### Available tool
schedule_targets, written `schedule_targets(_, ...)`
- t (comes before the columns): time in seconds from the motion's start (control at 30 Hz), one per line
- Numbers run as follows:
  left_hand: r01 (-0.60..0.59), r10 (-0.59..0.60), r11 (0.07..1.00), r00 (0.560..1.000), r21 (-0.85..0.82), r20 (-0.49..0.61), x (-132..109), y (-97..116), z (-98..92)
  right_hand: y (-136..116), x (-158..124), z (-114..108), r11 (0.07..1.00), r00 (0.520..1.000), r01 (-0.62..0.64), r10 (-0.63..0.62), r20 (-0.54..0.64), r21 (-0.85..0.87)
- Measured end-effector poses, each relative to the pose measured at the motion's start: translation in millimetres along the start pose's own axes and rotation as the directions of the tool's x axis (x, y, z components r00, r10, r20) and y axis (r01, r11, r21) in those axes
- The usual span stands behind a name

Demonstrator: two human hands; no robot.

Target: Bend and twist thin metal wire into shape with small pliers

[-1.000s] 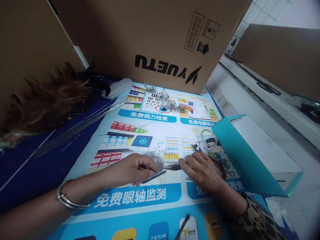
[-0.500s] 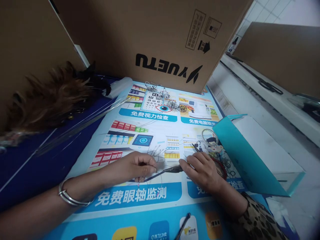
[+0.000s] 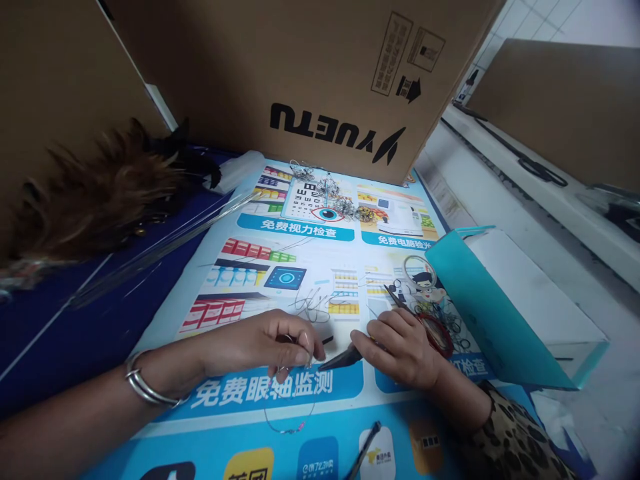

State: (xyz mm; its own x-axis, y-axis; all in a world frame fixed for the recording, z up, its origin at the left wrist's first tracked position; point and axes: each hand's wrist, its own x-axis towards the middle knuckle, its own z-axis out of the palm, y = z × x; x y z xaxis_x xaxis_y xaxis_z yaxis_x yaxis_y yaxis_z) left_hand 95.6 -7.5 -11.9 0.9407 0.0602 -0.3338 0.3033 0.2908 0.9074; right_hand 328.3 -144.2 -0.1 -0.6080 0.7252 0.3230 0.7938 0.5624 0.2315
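My left hand (image 3: 287, 343) is closed in a pinch on a thin wire loop (image 3: 287, 430) with small pink beads, which hangs below the fingers. A short dark rod end (image 3: 327, 340) shows beside those fingers; its other part is hidden. In my right hand (image 3: 403, 347) is a pair of needle-nose pliers (image 3: 343, 360), its dark jaws pointing left, close to my left fingertips. The palm hides the handles. Red-handled scissors (image 3: 437, 333) lie partly behind my right hand. Loose bent wires (image 3: 315, 307) rest just beyond my left hand.
Wire clusters (image 3: 327, 190) sit near the tall cardboard box (image 3: 225, 73) at the back. A turquoise box (image 3: 470, 307) stands at right, near a wire coil (image 3: 420, 272) and metal rings. Long wires (image 3: 175, 243) and brown feathers (image 3: 100, 193) lie left. A black strip (image 3: 367, 447) is in front.
The pliers' jaws have dropped and drawn away from the piece in my left hand. My left hand has turned slightly, and the beaded loop hangs lower, in plainer view.
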Motion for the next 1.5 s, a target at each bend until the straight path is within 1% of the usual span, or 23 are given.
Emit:
schedule_targets(0.1,0.015,-0.015,1.0,1.0,0.009,0.001,0,-2,-0.7,-1,1,2,1.0,1.0,0.003,-0.004,0.01,0.002)
schedule_targets(0.23,-0.004,0.004,1.0,1.0,0.009,0.0,2,-5,-1.1,0,0,4,1.0,0.999,-0.013,0.013,0.034,0.0)
schedule_targets(0.37,-0.006,0.006,1.0,1.0,-0.003,-0.009,3,-5,-3.5,3,0,7,0.994,0.988,-0.105,0.105,0.111,-0.007)
schedule_targets(0.43,0.0,0.0,1.0,1.0,-0.005,0.014,2,-6,-7.2,4,2,7,0.988,0.975,-0.156,0.153,0.162,0.008)
schedule_targets(0.5,0.015,-0.015,1.0,0.996,-0.009,0.092,0,-8,-12.3,3,5,5,0.983,0.96,-0.181,0.168,0.222,0.038)
schedule_targets(0.6,0.029,-0.027,1.0,0.983,-0.006,0.18,-2,-12,-19.9,-1,11,-3,0.982,0.937,-0.162,0.122,0.328,0.097)
schedule_targets(0.67,0.025,-0.023,1.0,0.98,-0.011,0.198,-2,-14,-23.2,-4,14,-9,0.985,0.924,-0.101,0.042,0.38,0.136)
schedule_targets(0.77,0.024,-0.022,1.0,0.979,-0.008,0.201,-2,-15,-24.6,-10,19,-17,0.987,0.909,-0.016,-0.052,0.413,0.161)
schedule_targets(0.87,0.032,-0.038,0.999,0.978,0.032,0.203,-2,-12,-23.9,-15,23,-23,0.99,0.9,0.043,-0.095,0.426,0.131)
schedule_targets(0.97,0.031,-0.04,0.998,0.978,0.047,0.203,-2,-11,-23.3,-20,25,-27,0.993,0.897,0.062,-0.1,0.431,0.1)
schedule_targets(1.1,0.034,-0.047,0.997,0.979,0.066,0.2,-3,-11,-23.4,-24,24,-28,0.996,0.904,0.042,-0.072,0.421,0.079)
schedule_targets(1.27,0.032,-0.047,0.996,0.98,0.081,0.192,-3,-11,-22.0,-26,20,-23,0.998,0.913,0.007,-0.034,0.407,0.068)
schedule_targets(1.4,0.024,-0.033,0.998,0.984,0.057,0.175,-3,-10,-18.3,-22,18,-21,0.997,0.919,-0.009,-0.021,0.394,0.073)
schedule_targets(1.5,0.009,-0.019,0.998,0.987,0.063,0.16,-3,-8,-14.2,-16,17,-23,0.998,0.926,-0.036,0.011,0.377,0.057)
